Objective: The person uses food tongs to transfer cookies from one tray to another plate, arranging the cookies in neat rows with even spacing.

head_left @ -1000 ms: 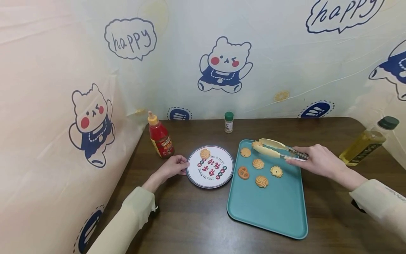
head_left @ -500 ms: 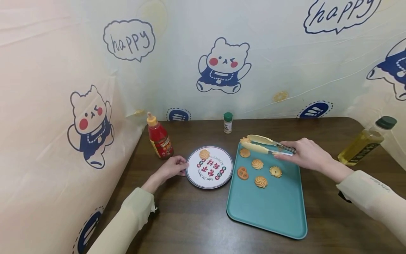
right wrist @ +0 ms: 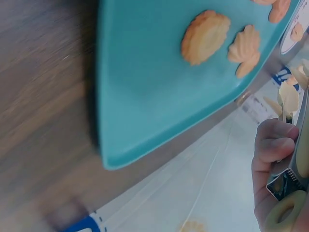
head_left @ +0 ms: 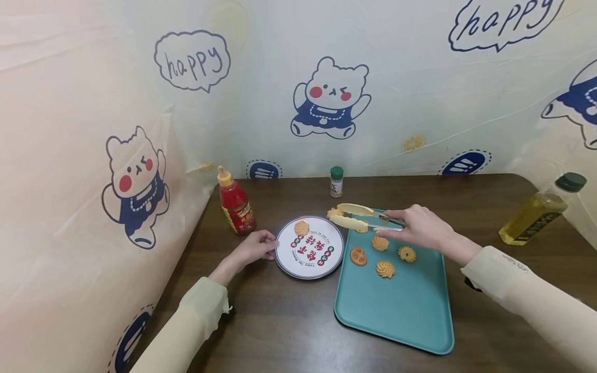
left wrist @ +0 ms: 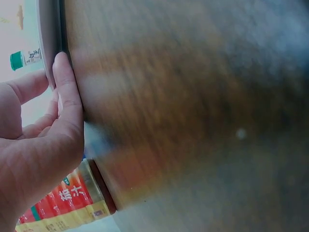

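Observation:
In the head view my left hand pinches the left rim of a white plate with red lettering. The left wrist view shows the thumb on one side of the rim and fingers on the other. One swirl cookie lies on the plate. My right hand grips metal tongs with cream tips. Between those tips a cookie is held, above the gap between plate and tray. On the teal tray lie several cookies, including a pretzel-shaped cookie. The tongs partly cover another cookie there.
A red sauce bottle with a yellow cap stands behind my left hand. At the back is a small green-capped shaker. An oil bottle stands to the right of the tray. Printed sheeting hangs behind the brown table.
My right hand has moved left with the tongs and the cookie, from over the tray's far part to near the plate's right edge. The left hand stays at the plate.

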Available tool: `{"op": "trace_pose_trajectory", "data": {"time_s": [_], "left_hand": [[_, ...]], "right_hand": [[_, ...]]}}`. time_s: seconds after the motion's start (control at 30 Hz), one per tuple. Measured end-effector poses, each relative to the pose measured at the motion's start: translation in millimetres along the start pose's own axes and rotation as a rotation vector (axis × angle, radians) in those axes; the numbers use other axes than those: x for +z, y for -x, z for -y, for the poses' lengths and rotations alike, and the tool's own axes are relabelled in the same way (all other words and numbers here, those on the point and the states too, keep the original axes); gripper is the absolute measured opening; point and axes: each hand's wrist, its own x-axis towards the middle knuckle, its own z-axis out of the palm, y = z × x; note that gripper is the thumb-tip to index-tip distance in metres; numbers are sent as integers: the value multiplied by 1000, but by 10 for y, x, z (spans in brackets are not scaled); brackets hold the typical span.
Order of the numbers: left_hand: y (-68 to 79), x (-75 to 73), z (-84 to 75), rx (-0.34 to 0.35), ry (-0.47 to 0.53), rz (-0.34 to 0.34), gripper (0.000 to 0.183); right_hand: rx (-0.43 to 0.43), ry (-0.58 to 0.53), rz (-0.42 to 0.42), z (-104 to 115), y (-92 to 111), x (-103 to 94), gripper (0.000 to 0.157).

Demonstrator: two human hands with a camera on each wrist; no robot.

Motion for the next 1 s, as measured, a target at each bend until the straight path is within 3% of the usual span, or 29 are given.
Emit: {"op": "trace_pose_trajectory", "data": {"time_s": [0.33, 0.67, 1.0], "left_hand": [[-36, 10, 8, -2, -2, -3, 29], [-24, 8, 17, 6, 11, 13, 31], [-34, 5, 16, -1, 5, -1, 29]], "right_hand": [[-40, 2, 45, 99, -88, 144, 68], [-97, 17, 74, 165, -154, 244, 65], [-97, 77, 70, 247, -189, 246, 67]]}}
